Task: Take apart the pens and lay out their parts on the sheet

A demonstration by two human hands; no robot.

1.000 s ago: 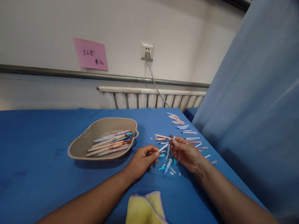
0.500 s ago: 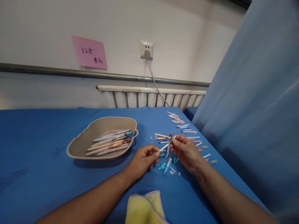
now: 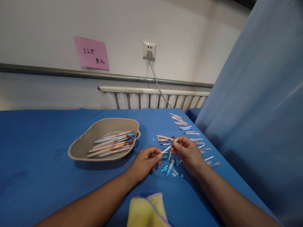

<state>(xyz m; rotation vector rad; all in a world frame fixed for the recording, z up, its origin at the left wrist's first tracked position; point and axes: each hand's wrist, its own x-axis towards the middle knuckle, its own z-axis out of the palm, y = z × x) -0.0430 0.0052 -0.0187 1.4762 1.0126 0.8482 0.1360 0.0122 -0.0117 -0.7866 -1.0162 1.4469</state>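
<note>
A thin white refill (image 3: pixel 167 149) slants between my hands over the blue cloth. My left hand (image 3: pixel 146 161) pinches its lower end between thumb and fingertips. The fingers of my right hand (image 3: pixel 187 153) are closed round the upper end. Below them lie a light-blue pen barrel (image 3: pixel 169 168), a teal piece (image 3: pixel 163 169) and small white bits. Just behind, a beige pen barrel (image 3: pixel 163 137) and an orange-patterned piece (image 3: pixel 163 140) rest on the cloth, partly hidden by my right hand.
A beige basin (image 3: pixel 80 150) with several pens stands at the left. More pen parts (image 3: pixel 186 128) run along the right edge. A yellow cloth (image 3: pixel 144 211) lies in front, a blue curtain (image 3: pixel 265 94) hangs right, and a rail (image 3: pixel 153 90) stands behind.
My right fingers have shifted slightly at the refill's upper end. More of the white refill shows between my hands. The basin and the pen parts on the cloth remain in place.
</note>
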